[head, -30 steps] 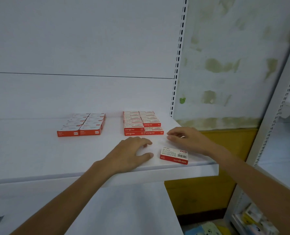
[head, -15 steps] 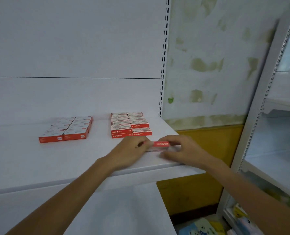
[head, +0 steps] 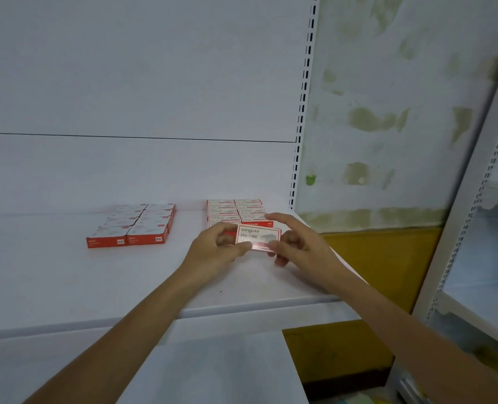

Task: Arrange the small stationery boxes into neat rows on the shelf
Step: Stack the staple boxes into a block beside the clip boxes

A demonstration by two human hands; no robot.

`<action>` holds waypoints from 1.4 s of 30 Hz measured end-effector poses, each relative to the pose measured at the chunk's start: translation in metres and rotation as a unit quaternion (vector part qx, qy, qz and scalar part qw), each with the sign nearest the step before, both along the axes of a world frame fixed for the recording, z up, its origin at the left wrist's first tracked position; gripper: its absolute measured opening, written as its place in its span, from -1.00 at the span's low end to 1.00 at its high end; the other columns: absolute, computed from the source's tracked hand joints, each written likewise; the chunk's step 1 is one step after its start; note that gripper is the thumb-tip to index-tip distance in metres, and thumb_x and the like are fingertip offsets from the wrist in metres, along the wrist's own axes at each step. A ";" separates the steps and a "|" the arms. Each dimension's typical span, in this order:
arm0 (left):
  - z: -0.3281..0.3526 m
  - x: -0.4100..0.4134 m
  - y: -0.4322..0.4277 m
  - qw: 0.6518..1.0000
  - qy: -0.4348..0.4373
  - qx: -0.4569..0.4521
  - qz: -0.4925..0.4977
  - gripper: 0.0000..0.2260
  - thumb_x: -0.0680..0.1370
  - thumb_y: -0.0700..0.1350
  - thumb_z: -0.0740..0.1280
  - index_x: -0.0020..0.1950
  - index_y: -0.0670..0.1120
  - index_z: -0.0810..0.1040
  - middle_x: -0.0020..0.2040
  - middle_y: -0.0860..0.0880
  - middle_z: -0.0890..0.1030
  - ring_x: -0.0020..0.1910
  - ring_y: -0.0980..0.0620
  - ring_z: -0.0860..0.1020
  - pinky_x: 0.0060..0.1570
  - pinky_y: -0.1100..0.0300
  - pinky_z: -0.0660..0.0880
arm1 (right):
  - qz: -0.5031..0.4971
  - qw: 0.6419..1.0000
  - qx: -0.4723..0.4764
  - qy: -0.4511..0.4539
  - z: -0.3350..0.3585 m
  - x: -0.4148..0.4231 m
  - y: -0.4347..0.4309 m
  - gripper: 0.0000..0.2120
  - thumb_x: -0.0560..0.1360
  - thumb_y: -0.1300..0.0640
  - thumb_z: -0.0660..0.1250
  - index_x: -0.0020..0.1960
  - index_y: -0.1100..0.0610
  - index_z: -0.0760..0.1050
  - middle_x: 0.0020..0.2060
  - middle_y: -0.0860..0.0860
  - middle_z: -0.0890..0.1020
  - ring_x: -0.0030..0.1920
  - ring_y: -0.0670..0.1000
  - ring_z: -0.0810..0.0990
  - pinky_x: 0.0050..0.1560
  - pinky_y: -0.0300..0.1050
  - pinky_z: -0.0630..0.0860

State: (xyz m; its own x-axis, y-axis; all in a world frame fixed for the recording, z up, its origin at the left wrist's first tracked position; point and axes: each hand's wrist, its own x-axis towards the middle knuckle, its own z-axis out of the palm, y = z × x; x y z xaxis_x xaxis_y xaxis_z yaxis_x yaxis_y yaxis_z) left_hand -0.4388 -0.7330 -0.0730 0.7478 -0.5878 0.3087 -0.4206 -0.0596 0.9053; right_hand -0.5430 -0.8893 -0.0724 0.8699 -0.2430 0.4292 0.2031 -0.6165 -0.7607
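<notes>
Shelf point(head: 52, 281): white, flat, with a raised near lip. Left block of boxes point(head: 131, 225) lies toward the far left of the shelf, red and white, two columns set tight together, front faces flush. Left hand point(head: 215, 252) is to the right of that block and well apart from it, with its thumb and curled fingers pinching the left end of the held box point(head: 258, 237). This box is tilted, printed white face toward the camera, just in front of the right block of boxes point(head: 236, 211); whether it touches the shelf cannot be told. The right block also stands in two tight columns reaching to the back panel. Right hand point(head: 303, 249) grips the held box's right end, thumb on the near edge, forefinger stretched over the far edge. Further right: slotted upright point(head: 303, 106), stained wall point(head: 387, 112), and a neighbouring white shelving unit point(head: 475, 199).
</notes>
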 end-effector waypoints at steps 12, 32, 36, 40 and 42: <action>-0.002 -0.002 0.006 0.997 -0.034 -0.016 0.064 -0.56 0.42 -0.14 0.42 0.27 0.03 0.44 0.06 0.11 0.56 -0.09 0.23 0.55 -0.18 0.62 0.38 | -0.124 0.970 -0.190 -0.086 0.003 0.036 0.007 -0.52 0.35 0.15 0.49 0.24 0.17 0.49 0.07 0.07 0.48 -0.06 -0.08 0.48 0.01 -0.25 0.52; -0.003 -0.005 0.007 0.992 -0.086 0.096 0.010 -0.59 0.48 -0.06 0.34 0.33 0.05 0.41 0.31 0.08 0.45 0.15 0.19 0.42 0.12 0.34 0.30 | -0.215 0.962 -0.161 -0.040 -0.014 0.065 -0.030 -0.56 0.50 0.24 0.30 0.37 0.17 0.34 0.22 0.07 0.44 0.03 -0.11 0.42 0.03 -0.45 0.34; -0.007 -0.003 0.007 0.986 -0.092 0.141 0.000 -0.72 0.50 -0.05 0.31 0.21 0.00 0.54 0.20 0.06 0.55 0.00 0.24 0.42 0.02 0.40 0.30 | -0.243 0.957 -0.160 -0.008 -0.016 0.064 -0.033 -0.56 0.51 0.24 0.29 0.37 0.20 0.34 0.24 0.11 0.45 0.16 0.03 0.47 0.20 -0.20 0.38; -0.006 -0.001 0.005 0.983 -0.107 0.147 -0.004 -0.78 0.50 -0.07 0.29 0.13 0.00 0.59 0.13 0.08 0.59 -0.08 0.26 0.44 -0.18 0.58 0.26 | -0.198 0.957 -0.209 0.034 -0.012 0.060 -0.026 -0.64 0.49 0.25 0.30 0.27 0.25 0.45 0.18 0.18 0.53 0.15 0.11 0.49 0.23 -0.16 0.32; -0.007 0.001 0.005 0.982 -0.117 0.151 -0.003 -0.79 0.51 -0.07 0.29 0.10 0.00 0.60 0.12 0.09 0.59 -0.09 0.27 0.44 -0.20 0.61 0.26 | -0.193 0.957 -0.215 0.036 -0.011 0.057 -0.023 -0.70 0.49 0.24 0.30 0.21 0.25 0.51 0.12 0.19 0.55 0.10 0.11 0.51 0.19 -0.15 0.35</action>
